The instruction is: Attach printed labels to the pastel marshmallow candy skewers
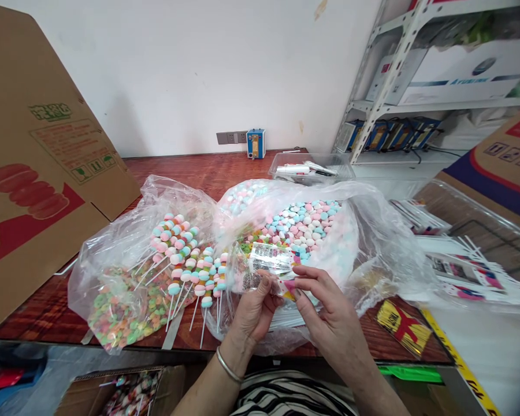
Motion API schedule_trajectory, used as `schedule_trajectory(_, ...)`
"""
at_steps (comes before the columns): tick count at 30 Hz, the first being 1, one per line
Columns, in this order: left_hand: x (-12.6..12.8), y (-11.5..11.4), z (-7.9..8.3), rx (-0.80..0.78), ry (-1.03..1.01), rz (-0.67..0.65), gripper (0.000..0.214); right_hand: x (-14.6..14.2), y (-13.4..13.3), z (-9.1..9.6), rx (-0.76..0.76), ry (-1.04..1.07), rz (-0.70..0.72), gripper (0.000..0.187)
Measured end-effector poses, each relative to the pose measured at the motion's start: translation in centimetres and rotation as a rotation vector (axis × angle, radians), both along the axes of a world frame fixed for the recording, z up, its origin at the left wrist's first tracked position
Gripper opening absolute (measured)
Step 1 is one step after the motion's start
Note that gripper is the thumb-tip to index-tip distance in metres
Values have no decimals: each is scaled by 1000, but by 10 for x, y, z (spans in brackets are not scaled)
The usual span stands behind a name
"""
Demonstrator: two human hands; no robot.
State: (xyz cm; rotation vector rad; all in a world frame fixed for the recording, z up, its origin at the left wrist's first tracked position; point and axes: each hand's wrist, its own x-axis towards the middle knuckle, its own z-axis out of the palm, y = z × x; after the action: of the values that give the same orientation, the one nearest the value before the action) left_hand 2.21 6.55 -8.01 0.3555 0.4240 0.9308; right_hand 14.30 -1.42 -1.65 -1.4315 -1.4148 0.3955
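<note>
My left hand (256, 315) and my right hand (331, 315) meet over the middle of the table. Between their fingertips they pinch a small printed plastic wrapper (291, 287) with pink and yellow patches. Just beyond it lies a silvery printed wrapper (271, 254) with dark text; whether the two are one piece I cannot tell. Behind my hands an open clear bag holds pastel round candies (305, 225) in pink, blue and white. To the left, candy skewers (186, 254) on white sticks lie in a group, beside a bag of colourful ring candies (130, 312).
Cardboard boxes (39, 144) (498, 162) stand at both sides. A clear plastic tray (346, 171) holds white items at the back. White sticks (513, 286) and printed wrappers (463, 271) lie right. Below the table edge, an open carton (84, 396) holds wrapped candies.
</note>
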Motion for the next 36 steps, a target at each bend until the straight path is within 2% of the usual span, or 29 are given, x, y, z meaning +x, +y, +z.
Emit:
schedule_trajectory(5, -1, 3, 0, 65, 99, 22, 30, 9, 2, -6, -157, -4, 87, 14)
schedule_trajectory(11, -5, 5, 3, 154, 174, 3, 32, 9, 3, -4, -196, -13, 29, 13)
schedule_trajectory(20, -9, 5, 3, 82, 25, -99, 26, 3, 7, 1, -123, -58, 56, 12)
schedule_trajectory(26, -7, 2, 4, -123, -104, -138, 30, -13, 2, 18, -11, -85, 73, 10)
schedule_trajectory(32, -10, 5, 2, -156, -158, -66, 18, -16, -6, 37, 117, -75, 84, 17)
schedule_trajectory(36, -20, 9, 8, -184, -255, -7, 19, -3, -37, 42, 128, -75, 109, 26)
